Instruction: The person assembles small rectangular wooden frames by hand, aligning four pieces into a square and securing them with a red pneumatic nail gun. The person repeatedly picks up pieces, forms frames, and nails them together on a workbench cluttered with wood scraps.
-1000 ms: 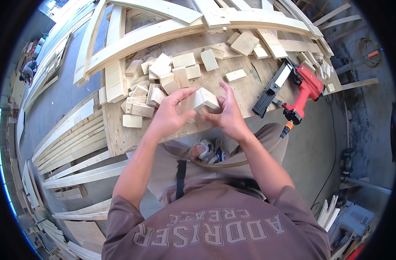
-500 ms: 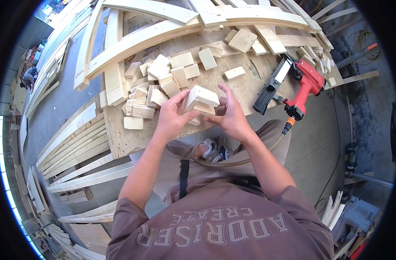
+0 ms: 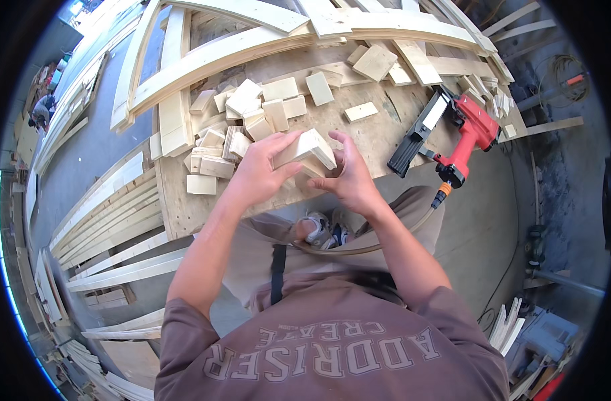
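Above the near edge of the workbench (image 3: pixel 185 217), I hold a small stack of pale wood blocks (image 3: pixel 309 148), tilted with the right end lower. My left hand (image 3: pixel 260 168) wraps the left end, thumb toward me. Around the right end curve the fingers and thumb of my right hand (image 3: pixel 353 175); its grip on the lower block is partly hidden. Just beyond my left hand lies a heap of similar loose blocks (image 3: pixel 245 100). A red nail gun (image 3: pixel 471 134) with a black magazine rests on the bench to the right of my right hand.
A frame of long boards (image 3: pixel 225 57) spans the bench's far side. The nail gun's air hose (image 3: pixel 412 230) runs across my lap. Long planks (image 3: pixel 111 207) are stacked at the left. A lone block (image 3: pixel 361 111) lies beyond my right hand. Another person (image 3: pixel 43 110) is far left.
The held blocks have tipped, their right end sinking a little. My left hand has shifted slightly over them, and my right hand stays at their right end. The whole view has moved slightly.
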Motion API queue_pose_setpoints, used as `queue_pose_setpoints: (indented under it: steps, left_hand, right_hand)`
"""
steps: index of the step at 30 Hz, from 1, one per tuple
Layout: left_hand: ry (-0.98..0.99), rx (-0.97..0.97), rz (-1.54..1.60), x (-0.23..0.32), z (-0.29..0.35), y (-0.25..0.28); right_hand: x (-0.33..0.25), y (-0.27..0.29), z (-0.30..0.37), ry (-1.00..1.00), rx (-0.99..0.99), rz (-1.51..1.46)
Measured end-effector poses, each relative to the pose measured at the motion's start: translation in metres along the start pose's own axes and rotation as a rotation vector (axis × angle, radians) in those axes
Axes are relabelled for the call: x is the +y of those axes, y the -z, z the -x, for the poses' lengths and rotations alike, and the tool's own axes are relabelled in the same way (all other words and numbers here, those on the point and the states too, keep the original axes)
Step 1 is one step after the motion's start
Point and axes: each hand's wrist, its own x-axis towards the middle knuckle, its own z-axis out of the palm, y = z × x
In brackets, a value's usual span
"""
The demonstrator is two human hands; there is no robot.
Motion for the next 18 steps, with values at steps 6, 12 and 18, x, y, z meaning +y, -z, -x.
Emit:
queue_pose_setpoints:
  steps: [6,12,18]
  left_hand:
    - [-0.113,-0.056,-0.371,0.014,-0.009,0.004]
    - [-0.127,-0.104,-0.462,0.022,-0.010,-0.014]
    - [-0.151,-0.081,-0.501,0.018,-0.006,-0.016]
  right_hand:
    - [-0.008,0.003,-0.002,0.213,0.075,0.308]
    - [-0.016,0.015,-0.012,0.300,0.024,0.397]
    - [-0.023,0.019,-0.018,0.212,-0.079,0.309]
